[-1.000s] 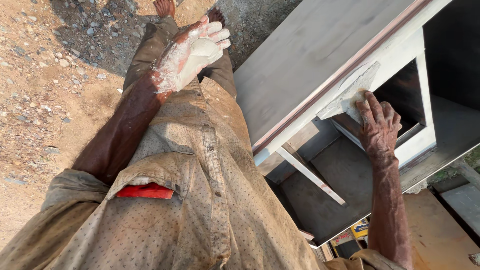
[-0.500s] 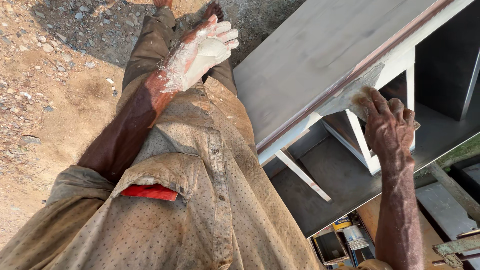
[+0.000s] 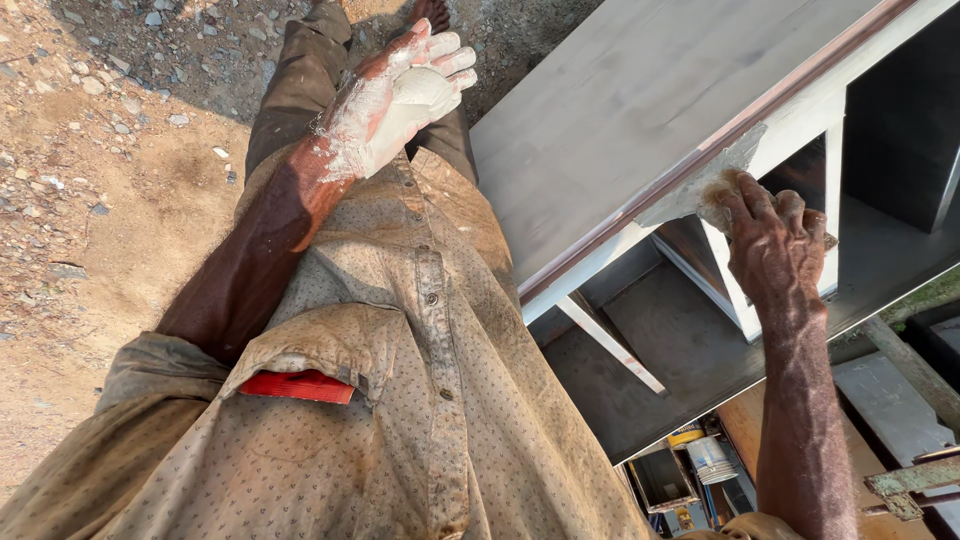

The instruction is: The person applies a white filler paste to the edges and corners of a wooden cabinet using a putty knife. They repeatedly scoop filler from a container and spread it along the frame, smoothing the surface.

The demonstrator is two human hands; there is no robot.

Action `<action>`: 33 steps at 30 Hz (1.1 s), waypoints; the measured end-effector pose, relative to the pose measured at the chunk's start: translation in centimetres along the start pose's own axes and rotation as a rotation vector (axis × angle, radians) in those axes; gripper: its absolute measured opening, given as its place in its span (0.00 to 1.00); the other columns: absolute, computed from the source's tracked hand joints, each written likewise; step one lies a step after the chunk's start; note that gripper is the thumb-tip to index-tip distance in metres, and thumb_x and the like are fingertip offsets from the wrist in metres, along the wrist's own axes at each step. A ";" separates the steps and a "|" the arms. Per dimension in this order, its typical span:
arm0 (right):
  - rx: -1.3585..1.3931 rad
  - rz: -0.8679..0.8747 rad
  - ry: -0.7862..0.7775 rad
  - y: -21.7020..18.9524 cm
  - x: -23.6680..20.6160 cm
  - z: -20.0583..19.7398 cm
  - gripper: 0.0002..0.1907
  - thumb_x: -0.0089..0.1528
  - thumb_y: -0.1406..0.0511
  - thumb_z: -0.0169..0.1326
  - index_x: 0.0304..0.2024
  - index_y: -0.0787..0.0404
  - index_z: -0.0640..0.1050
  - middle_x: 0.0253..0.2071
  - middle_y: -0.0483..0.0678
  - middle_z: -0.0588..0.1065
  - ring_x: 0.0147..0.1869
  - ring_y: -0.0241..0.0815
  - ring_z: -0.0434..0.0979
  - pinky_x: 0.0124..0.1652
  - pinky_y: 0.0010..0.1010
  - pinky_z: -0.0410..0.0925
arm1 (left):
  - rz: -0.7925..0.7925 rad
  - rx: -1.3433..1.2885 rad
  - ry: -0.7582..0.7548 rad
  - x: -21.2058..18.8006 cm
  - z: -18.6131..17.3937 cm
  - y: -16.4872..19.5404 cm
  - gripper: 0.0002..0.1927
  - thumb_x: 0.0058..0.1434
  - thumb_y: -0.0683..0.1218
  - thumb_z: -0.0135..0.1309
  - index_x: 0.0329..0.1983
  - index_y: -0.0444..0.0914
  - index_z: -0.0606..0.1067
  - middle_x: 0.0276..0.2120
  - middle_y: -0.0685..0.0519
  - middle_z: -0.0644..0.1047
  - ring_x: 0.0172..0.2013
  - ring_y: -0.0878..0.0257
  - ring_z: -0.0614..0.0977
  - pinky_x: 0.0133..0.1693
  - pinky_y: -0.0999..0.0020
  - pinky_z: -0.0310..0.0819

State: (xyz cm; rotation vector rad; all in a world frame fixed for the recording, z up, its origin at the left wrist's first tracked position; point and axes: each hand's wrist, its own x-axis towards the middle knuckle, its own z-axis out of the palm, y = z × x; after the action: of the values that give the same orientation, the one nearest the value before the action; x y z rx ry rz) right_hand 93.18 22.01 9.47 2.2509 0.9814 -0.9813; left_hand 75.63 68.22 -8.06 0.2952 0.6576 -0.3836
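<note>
My left hand (image 3: 400, 95) is raised in front of my shirt, palm up and smeared white, cupping a lump of white putty (image 3: 420, 90). My right hand (image 3: 775, 245) presses a small pale pad (image 3: 715, 195) against the white front frame (image 3: 745, 300) of a wooden cabinet (image 3: 640, 110). A rough smear of white filler (image 3: 700, 175) covers the frame's upper corner beside my fingers. The cabinet has a grey top, a reddish edge strip and dark open compartments.
Sandy, stony ground (image 3: 110, 200) lies to the left. A red item (image 3: 300, 385) sticks out of my shirt pocket. Small paint cans (image 3: 710, 455) and boxes sit at the bottom. A green metal piece (image 3: 910, 485) juts in at the lower right.
The view has shifted, so the cabinet sits differently in frame. My right hand has stayed pressed on the frame's filler patch, rubbing slightly. My left hand keeps the putty raised.
</note>
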 end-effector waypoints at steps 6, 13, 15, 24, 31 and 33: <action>0.059 0.019 0.036 1.1 -1.6 2.5 0.25 0.72 0.68 0.48 0.70 0.46 0.75 0.77 0.39 0.67 0.67 0.56 0.70 0.62 0.59 0.64 | -0.004 0.024 -0.015 -0.3 0.8 0.0 0.43 0.69 0.61 0.52 0.75 0.29 0.56 0.72 0.38 0.65 0.71 0.49 0.70 0.72 0.57 0.61; 0.254 0.241 -0.023 3.6 -5.5 1.6 0.40 0.54 0.73 0.61 0.69 0.46 0.74 0.75 0.39 0.67 0.72 0.58 0.67 0.66 0.62 0.61 | -0.015 -0.038 -0.041 0.8 1.1 -0.4 0.43 0.68 0.61 0.54 0.74 0.29 0.58 0.71 0.38 0.67 0.69 0.49 0.72 0.70 0.58 0.64; 0.272 0.263 0.160 3.1 -5.6 1.4 0.41 0.53 0.74 0.61 0.71 0.52 0.73 0.77 0.44 0.66 0.73 0.60 0.67 0.68 0.61 0.62 | 0.037 -0.045 -0.068 1.3 1.1 -0.8 0.42 0.68 0.61 0.55 0.74 0.30 0.58 0.70 0.39 0.67 0.68 0.50 0.72 0.68 0.58 0.65; 1.172 0.509 0.440 -3.4 -6.6 0.2 0.35 0.64 0.69 0.53 0.75 0.52 0.66 0.67 0.56 0.64 0.62 0.55 0.76 0.58 0.45 0.77 | 0.001 0.028 -0.048 2.0 2.3 -0.2 0.43 0.66 0.61 0.56 0.73 0.29 0.60 0.69 0.38 0.68 0.66 0.49 0.74 0.65 0.58 0.69; 3.037 -0.379 0.560 -19.9 -3.4 -0.4 0.31 0.65 0.60 0.55 0.68 0.60 0.65 0.58 0.58 0.71 0.54 0.58 0.72 0.40 0.43 0.73 | -0.299 -0.110 -0.481 2.9 7.0 -0.4 0.46 0.71 0.65 0.49 0.77 0.28 0.54 0.76 0.36 0.59 0.73 0.49 0.68 0.73 0.57 0.66; 3.056 -0.351 0.505 -24.2 -1.9 -1.6 0.31 0.67 0.59 0.56 0.68 0.65 0.64 0.51 0.64 0.71 0.52 0.56 0.70 0.42 0.42 0.71 | -0.310 -0.256 -0.480 2.6 7.8 -0.4 0.47 0.72 0.65 0.47 0.79 0.28 0.52 0.77 0.37 0.58 0.74 0.48 0.67 0.72 0.57 0.63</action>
State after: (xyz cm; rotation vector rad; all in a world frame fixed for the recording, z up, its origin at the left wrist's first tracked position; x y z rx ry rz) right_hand 74.31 37.25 8.33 -0.5564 0.4453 0.5188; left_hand 81.51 64.24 -3.82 -0.1468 0.2715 -0.6353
